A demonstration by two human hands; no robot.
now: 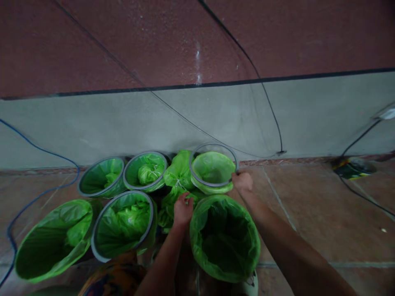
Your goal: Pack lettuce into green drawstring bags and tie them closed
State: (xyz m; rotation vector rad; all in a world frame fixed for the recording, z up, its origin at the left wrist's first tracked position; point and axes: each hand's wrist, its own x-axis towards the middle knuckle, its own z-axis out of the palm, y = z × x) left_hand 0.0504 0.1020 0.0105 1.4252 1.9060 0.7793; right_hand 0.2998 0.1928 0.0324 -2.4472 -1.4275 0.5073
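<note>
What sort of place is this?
Perhaps a cleaning or utility area, though I can't be sure: green-lined bins stand on a tiled floor beside a two-tone painted wall.

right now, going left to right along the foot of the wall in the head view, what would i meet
First grey-rimmed bin, second grey-rimmed bin, tied green bag, grey ring, right hand, black cable's end, dark bundle with yellow marks.
</note>
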